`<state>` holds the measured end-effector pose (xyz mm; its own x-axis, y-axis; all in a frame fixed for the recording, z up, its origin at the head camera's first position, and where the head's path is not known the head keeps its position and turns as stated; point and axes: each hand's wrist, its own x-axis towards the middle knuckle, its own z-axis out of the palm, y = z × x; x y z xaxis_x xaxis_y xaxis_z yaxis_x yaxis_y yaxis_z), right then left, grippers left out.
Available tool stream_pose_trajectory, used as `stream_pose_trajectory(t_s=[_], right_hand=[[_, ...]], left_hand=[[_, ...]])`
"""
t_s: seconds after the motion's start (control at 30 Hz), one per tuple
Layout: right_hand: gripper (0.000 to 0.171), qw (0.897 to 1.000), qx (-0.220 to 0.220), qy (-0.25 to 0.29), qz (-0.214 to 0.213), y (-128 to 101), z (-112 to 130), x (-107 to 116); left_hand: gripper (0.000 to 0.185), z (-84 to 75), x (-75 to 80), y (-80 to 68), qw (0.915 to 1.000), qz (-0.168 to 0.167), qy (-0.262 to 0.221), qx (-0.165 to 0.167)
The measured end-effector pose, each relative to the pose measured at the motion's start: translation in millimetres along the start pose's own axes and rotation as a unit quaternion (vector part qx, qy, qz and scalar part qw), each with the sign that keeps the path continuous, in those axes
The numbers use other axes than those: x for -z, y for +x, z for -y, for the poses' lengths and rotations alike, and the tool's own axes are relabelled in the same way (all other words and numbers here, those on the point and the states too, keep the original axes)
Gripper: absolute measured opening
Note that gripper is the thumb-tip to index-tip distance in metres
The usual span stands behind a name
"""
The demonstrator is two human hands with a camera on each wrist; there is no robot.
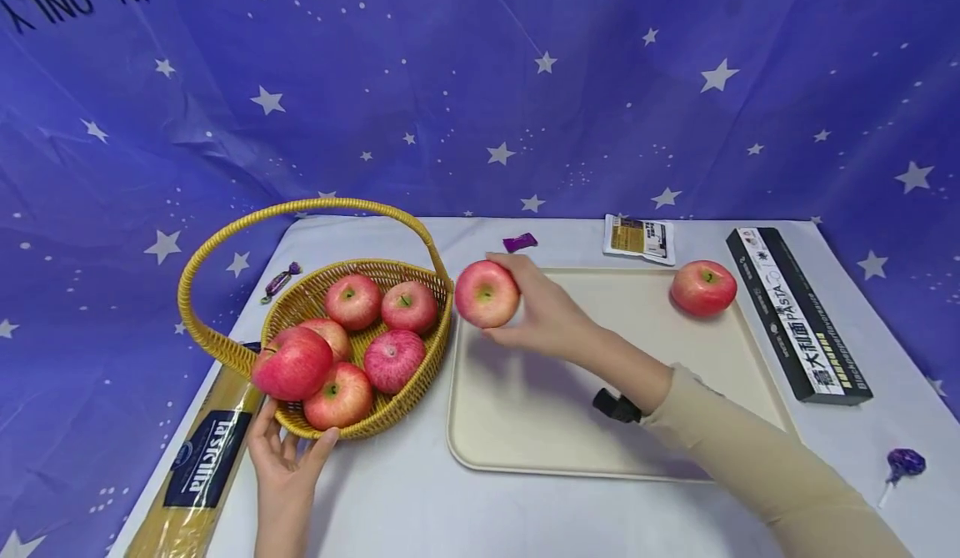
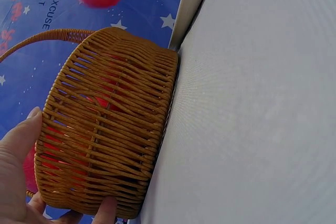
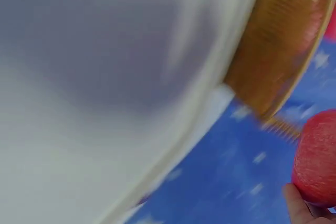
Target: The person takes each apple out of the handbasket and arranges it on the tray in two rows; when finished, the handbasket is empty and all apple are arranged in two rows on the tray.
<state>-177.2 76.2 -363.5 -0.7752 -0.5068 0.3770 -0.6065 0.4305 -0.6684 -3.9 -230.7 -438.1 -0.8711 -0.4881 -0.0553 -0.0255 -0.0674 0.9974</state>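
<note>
My right hand (image 1: 525, 312) grips a red apple (image 1: 487, 294) in the air above the left edge of the cream tray (image 1: 555, 433), beside the wicker basket (image 1: 390, 412). The same apple (image 3: 316, 163) shows at the right edge of the right wrist view. The basket holds several red apples (image 1: 352, 301), one (image 1: 292, 364) lying over its near-left rim. My left hand (image 1: 285, 458) rests with straight fingers against the basket's near wall (image 2: 105, 140). Another red apple (image 1: 703, 288) sits at the tray's far right corner.
A long spaghetti pack (image 1: 198, 466) lies left of the basket. A black pasta box (image 1: 798, 312) lies right of the tray. Wrapped sweets (image 1: 519, 243) (image 1: 281, 281), a small packet (image 1: 639, 238) and a purple lollipop (image 1: 903, 463) lie about the white table (image 1: 390, 508). A starry blue cloth hangs behind.
</note>
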Motion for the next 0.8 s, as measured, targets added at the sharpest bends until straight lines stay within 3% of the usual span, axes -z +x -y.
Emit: stream_pose_trajectory(t_s=[0.17, 0.3, 0.4, 0.57, 0.8], right_hand=[[0.09, 0.993, -0.115, -0.019, -0.025, -31.2, -55.0, 40.3], [0.093, 0.976, -0.214, -0.032, -0.028, -52.4, -93.7, 66.4], [0.094, 0.963, -0.264, -0.032, -0.032, -63.2, -116.9, 79.7], [0.091, 0.952, -0.303, -0.021, -0.039, -69.8, -137.6, 90.9], [0.097, 0.945, -0.325, -0.033, -0.028, -67.5, -142.5, 93.6]], left_hand=[[0.087, -0.2, 0.0, 1.2, 0.9999, -0.002, 0.008, 0.007], [0.087, -0.7, -0.2, 0.8, 0.9999, -0.003, 0.008, 0.013], [0.087, -1.2, 0.0, 0.4, 0.9998, -0.004, 0.01, 0.016], [0.087, -0.6, 0.2, 0.5, 0.9998, -0.003, 0.01, 0.017], [0.088, 1.0, 0.2, 1.8, 0.9998, -0.003, 0.013, 0.015]])
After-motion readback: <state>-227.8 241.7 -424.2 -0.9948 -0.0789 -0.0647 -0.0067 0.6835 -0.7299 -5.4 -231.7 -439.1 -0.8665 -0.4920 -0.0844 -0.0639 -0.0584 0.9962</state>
